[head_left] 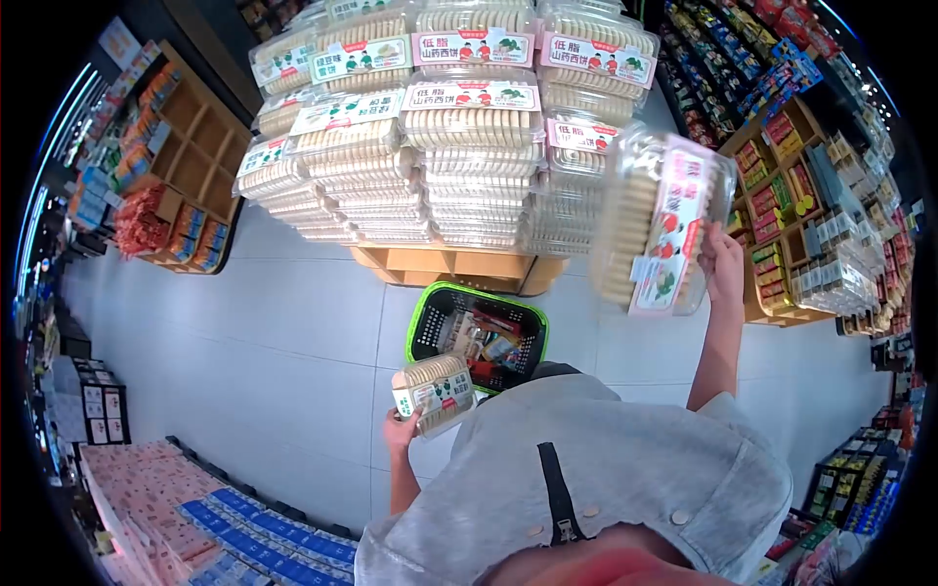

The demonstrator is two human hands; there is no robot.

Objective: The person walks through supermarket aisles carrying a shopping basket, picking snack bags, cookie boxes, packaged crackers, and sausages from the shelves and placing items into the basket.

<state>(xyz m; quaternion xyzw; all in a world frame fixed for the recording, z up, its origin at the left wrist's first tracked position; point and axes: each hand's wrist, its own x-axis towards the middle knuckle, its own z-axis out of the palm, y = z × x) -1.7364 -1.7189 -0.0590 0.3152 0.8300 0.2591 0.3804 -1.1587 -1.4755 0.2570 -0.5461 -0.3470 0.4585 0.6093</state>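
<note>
At the far left, pink patterned boxes [147, 469] lie in a broad, flat-topped block, with glossy blue packs [264, 518] beside them. Above these, the left shelf [192, 127] is wooden, divided into square bays, with crinkly red packets [147, 217] at its near side.

The left hand [399, 430] grips the lower left corner of the green pack [437, 393], a clear plastic box of pale, round biscuits lined up on edge under a white paper band. This pack overlaps the near left corner of the basket [414, 322] in view; whether they touch, I cannot tell. The basket is black perforated plastic with a smooth lime rim, and holds a jumble of small packets, some red, some shiny.

Beyond it, a tall stack [474, 127] of similar ribbed, see-through boxes stands on a wooden stand [459, 264].

Right of the stack, the pink pack [667, 225] is held up, tilted and slightly blurred, its biscuits in long rows beneath a pink-edged band. The right hand [724, 259] grasps its right edge. At far right, the right shelf [796, 318] holds small red, green and yellow cartons in wooden bays.
</note>
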